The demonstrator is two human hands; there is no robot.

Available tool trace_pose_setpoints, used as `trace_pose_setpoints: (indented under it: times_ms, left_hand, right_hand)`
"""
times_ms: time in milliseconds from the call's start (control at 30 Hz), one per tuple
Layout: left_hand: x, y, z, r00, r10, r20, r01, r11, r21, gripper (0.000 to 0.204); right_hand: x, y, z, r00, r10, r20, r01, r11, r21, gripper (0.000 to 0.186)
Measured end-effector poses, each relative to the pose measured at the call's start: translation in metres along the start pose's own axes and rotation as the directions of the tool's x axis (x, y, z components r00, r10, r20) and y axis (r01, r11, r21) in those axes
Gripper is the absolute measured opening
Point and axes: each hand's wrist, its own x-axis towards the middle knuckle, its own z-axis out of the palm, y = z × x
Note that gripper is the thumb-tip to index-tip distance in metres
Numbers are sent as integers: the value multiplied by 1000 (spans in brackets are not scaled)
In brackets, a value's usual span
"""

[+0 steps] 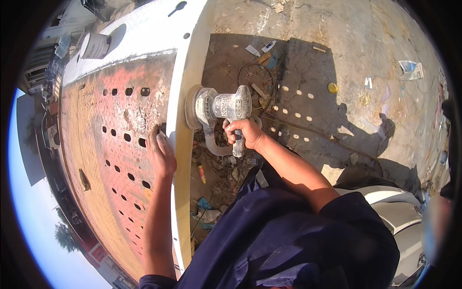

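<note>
My right hand is closed round the handle of a dusty grey power sander. The sander's round pad lies against the cream-white side edge of a long panel. Pale dust coats its body, and a bent tube hangs below the pad. My left hand rests on top of the perforated panel, just left of that edge, with its fingers stretched out beside a hole. Worn red and tan areas cover the panel, with rows of dark holes, and its far end is white.
A white tub stands on the panel's far white part. A dark cable runs across the ground to the right. Scraps of litter and a yellow lid lie there. A pale vehicle is at the lower right.
</note>
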Motion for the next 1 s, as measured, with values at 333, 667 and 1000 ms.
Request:
trace_pose_setpoints:
  times_ms: [333, 667, 1000]
  left_hand:
    - [1, 2, 0, 1000, -4, 8, 4, 1000, 20, 48]
    - [-1, -8, 2, 999, -40, 35, 42, 998, -48, 48]
    - [-4, -2, -6, 994, -75, 75, 103, 846, -523, 54]
  right_hand:
    - [44, -68, -15, 997, -79, 20, 79, 997, -8, 18]
    - [6, 14, -12, 1000, 0, 12, 0, 999, -45, 18]
    - [-46, 103, 3, 997, 80, -21, -80, 997, 10, 20]
